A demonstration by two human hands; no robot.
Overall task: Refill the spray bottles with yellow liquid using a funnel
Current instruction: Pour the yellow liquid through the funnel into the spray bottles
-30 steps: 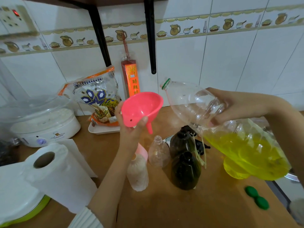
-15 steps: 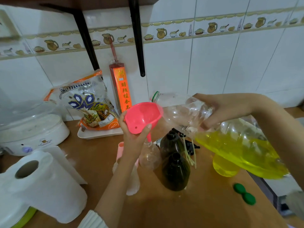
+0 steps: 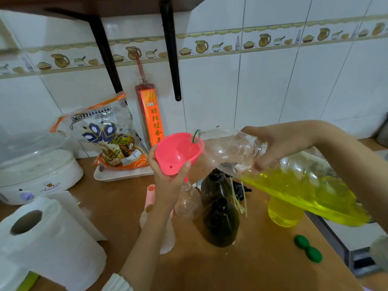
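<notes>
Left hand [image 3: 168, 181] grips the pink funnel [image 3: 178, 153], its spout set in the neck of a clear spray bottle [image 3: 188, 203] standing on the wooden desk [image 3: 262, 259]. Right hand [image 3: 281, 143] clasps the big tilted bottle [image 3: 273, 175] of yellow liquid [image 3: 304, 196], whose mouth rests at the funnel's rim. Two dark bottles [image 3: 220, 221] stand just beside.

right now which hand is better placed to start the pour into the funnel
Right. The right hand already grips the big bottle of yellow liquid, tilted with its mouth at the pink funnel's rim. The left hand is busy steadying that funnel in the clear spray bottle.
</notes>
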